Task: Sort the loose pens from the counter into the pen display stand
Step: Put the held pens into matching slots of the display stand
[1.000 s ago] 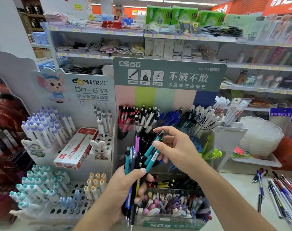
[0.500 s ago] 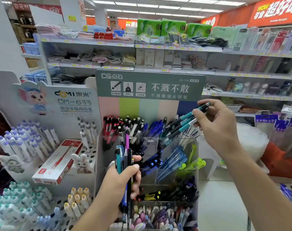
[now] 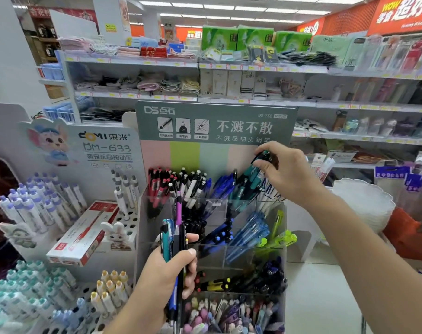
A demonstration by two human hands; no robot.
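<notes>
Several teal-and-black click pens (image 3: pixel 252 175) sit pinched in the curled fingers of the right hand (image 3: pixel 286 174), tips slanting down into the top-row compartment just below it in the clear acrylic pen display stand (image 3: pixel 283 237). That slot looks crowded, so a quick release could wedge them or tip them into the blue pens alongside. Nearer the body, the left hand (image 3: pixel 167 276) grips a mixed upright bundle of pens (image 3: pixel 175 239); a slackened grip could spill them.

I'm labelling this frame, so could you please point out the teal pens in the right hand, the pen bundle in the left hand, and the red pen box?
teal pens (image 3: pixel 252 175), head view, mid barrels.
pen bundle (image 3: pixel 175 239), head view, upper barrels.
red pen box (image 3: pixel 83 233), head view, top face.
</notes>
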